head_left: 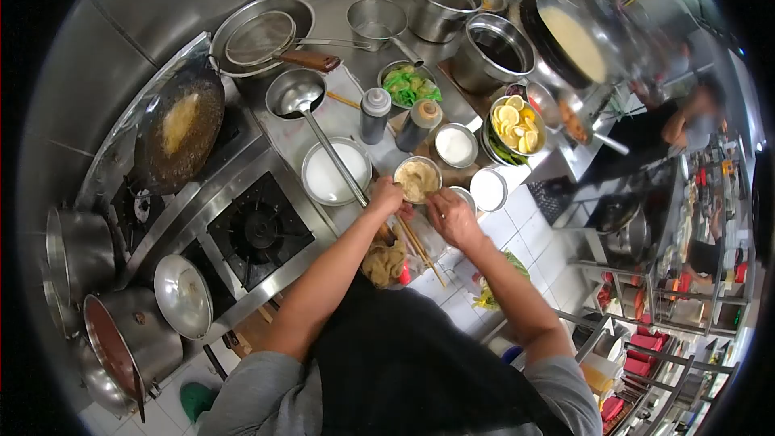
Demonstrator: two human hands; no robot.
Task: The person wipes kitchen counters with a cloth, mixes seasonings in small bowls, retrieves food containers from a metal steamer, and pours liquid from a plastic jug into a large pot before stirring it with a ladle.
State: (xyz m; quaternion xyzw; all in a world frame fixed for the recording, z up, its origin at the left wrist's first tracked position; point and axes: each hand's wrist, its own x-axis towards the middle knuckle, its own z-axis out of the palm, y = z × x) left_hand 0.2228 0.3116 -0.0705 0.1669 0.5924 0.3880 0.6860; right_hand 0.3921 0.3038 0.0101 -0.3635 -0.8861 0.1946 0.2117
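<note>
Bowl (416,181) edge, narrow room around
Left hand (387,195) is curled at eight o'clock, right hand (451,216) at five; grips unclear.

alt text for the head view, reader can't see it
A person's bare left hand and right hand are at a small round metal bowl of beige food. A round black wok and a black stove burner are to the left.

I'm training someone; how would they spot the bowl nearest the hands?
From the square black burner, go up-right to the large white-filled pot. Beside the left hand sits a small bowl, its beige filling unlike the white ones nearby.
</note>
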